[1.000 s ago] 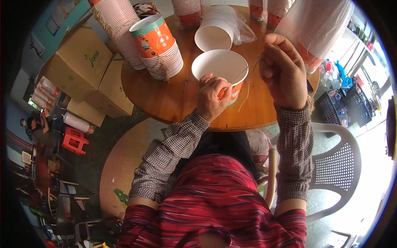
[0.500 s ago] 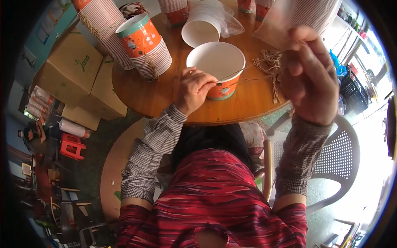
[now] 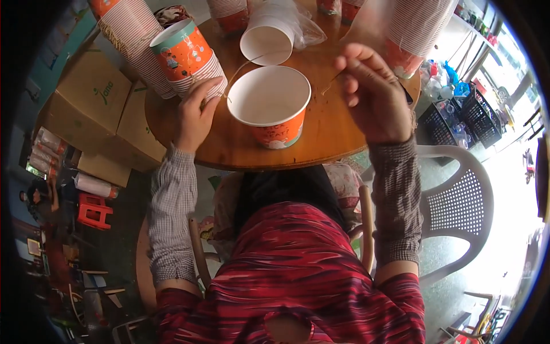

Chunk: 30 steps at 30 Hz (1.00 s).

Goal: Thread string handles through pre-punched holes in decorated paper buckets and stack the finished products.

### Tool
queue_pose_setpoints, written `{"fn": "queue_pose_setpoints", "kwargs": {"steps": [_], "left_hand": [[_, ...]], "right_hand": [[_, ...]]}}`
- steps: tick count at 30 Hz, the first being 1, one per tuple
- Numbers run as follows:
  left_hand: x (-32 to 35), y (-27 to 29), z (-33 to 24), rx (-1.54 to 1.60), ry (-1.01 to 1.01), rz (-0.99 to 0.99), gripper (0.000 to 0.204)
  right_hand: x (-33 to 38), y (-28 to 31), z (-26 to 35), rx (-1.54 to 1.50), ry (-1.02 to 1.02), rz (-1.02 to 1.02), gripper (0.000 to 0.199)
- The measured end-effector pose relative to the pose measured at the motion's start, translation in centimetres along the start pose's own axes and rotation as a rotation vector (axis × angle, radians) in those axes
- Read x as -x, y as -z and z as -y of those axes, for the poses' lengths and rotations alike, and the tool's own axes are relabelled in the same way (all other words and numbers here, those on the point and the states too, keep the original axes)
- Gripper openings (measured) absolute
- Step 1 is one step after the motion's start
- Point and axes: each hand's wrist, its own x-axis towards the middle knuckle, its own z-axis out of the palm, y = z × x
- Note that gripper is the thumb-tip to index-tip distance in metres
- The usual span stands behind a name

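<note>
A white-lined orange paper bucket (image 3: 279,127) stands upright near the table's front edge, between my hands. A thin brown string (image 3: 252,59) arcs over its left rim, its lower end close to my left hand. My left hand (image 3: 196,114) is up by the bucket's left side, in front of the nearer stack of paper buckets (image 3: 182,57). Its thumb and fingers are curled together, seemingly on the string end. To the right of the bucket, my right hand (image 3: 375,94) is raised, thumb and fingertips pinching a short string end (image 3: 327,87) that hangs down.
Behind stand another white bucket (image 3: 266,43) on its side in clear plastic and a bagged bucket stack (image 3: 415,34). A taller stack (image 3: 129,28) is at the left, beside cardboard boxes (image 3: 86,94). A plastic chair (image 3: 458,198) and black crates (image 3: 478,117) are on the right.
The string was stretched between both hands across the bucket; now it arcs loosely at the left rim. My left hand moved left and slightly up, and my right moved left, away from the lens.
</note>
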Motion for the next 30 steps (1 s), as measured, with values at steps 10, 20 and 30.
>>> {"fn": "queue_pose_setpoints", "kwargs": {"steps": [10, 20, 30], "left_hand": [[3.6, -4.4, -11.6, 1.05, 0.497, 0.079, 0.035], [3.8, -3.8, -12.1, 1.207, 0.767, 0.239, 0.03], [3.1, -1.0, -13.3, 0.323, 0.225, 0.276, 0.008]], "right_hand": [[1.2, -2.7, -4.1, -0.178, -0.143, 0.024, 0.017], [2.8, 0.2, -5.2, -0.111, -0.163, -0.113, 0.016], [6.5, -0.6, -8.1, 0.889, -0.173, -0.166, 0.018]]}}
